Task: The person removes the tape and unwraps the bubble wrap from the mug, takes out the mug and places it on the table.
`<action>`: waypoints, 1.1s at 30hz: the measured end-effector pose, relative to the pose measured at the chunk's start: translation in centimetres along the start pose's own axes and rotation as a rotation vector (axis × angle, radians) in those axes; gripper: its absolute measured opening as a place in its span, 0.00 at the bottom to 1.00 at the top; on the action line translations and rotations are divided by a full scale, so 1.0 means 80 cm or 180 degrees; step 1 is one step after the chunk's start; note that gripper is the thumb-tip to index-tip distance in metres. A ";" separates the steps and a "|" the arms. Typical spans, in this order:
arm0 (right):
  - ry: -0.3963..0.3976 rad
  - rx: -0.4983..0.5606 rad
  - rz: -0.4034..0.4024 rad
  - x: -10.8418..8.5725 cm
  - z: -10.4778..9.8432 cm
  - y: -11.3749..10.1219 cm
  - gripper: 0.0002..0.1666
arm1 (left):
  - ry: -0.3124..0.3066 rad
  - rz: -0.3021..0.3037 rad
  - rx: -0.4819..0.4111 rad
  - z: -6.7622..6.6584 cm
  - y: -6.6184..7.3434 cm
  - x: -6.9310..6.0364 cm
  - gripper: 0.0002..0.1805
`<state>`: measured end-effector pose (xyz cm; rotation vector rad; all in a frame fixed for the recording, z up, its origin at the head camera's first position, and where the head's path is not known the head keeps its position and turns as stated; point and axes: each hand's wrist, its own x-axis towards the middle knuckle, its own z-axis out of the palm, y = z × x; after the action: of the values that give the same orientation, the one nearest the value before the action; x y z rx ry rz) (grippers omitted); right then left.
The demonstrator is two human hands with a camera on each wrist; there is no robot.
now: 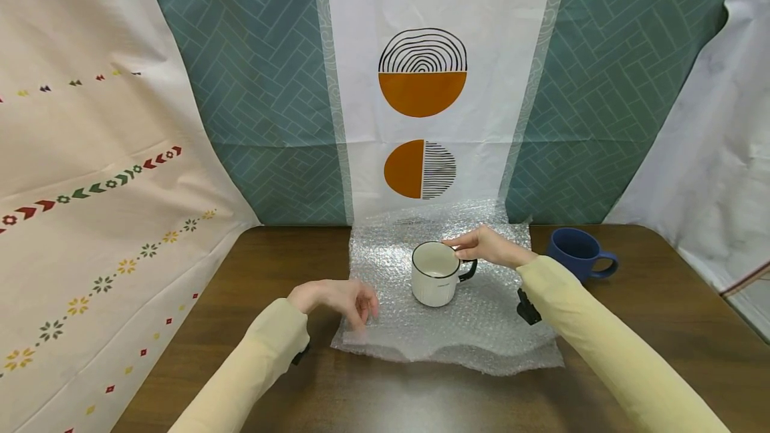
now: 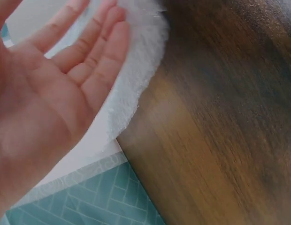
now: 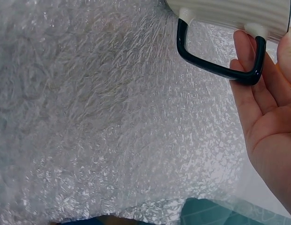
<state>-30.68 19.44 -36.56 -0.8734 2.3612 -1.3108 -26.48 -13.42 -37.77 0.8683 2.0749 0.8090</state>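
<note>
A cream-white ribbed mug [image 1: 434, 286] with a black rim and black handle [image 3: 216, 68] is upright over a sheet of bubble wrap [image 1: 391, 252]. My right hand [image 1: 488, 246] pinches the mug's rim on the handle side; in the right wrist view the fingers [image 3: 258, 93] lie behind the handle and the thumb is partly cut off. My left hand [image 1: 343, 299] hovers at the left edge of the bubble wrap, fingers loosely bent and holding nothing. In the left wrist view its palm [image 2: 51, 98] faces the camera.
A dark blue mug [image 1: 571, 252] stands at the back right of the brown wooden table [image 1: 289, 259], behind my right forearm. Patterned cloths [image 1: 240, 85] hang along the back and sides. The bubble wrap's far end rises against the back cloth.
</note>
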 end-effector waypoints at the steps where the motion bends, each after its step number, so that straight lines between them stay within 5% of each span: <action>1: -0.0001 -0.0007 -0.0001 0.000 0.000 0.000 0.21 | -0.0011 -0.0101 0.0053 0.002 0.001 0.000 0.17; 7: 0.0000 -0.0042 -0.0024 0.001 0.000 0.000 0.21 | -0.0117 -0.0569 0.0394 0.011 0.008 0.002 0.25; 15: 0.0015 -0.0026 0.0032 0.000 0.000 0.001 0.21 | -0.0114 -0.0744 0.0622 0.022 0.018 0.005 0.30; 20: 0.0027 -0.0001 0.0050 0.000 0.000 0.001 0.21 | -0.0043 -0.0756 0.0932 0.028 0.021 0.009 0.31; 26: 0.0011 0.0019 -0.0007 0.000 0.000 0.002 0.21 | 0.0024 -0.0734 0.0782 0.027 0.020 0.009 0.28; 33: 0.0027 0.0020 0.0013 0.000 0.000 0.003 0.22 | 0.0210 -0.0283 0.0582 0.018 0.012 0.007 0.22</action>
<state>-30.80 19.52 -36.79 -0.8625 2.3627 -1.3223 -25.32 -12.12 -38.02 0.8491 2.2556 0.6150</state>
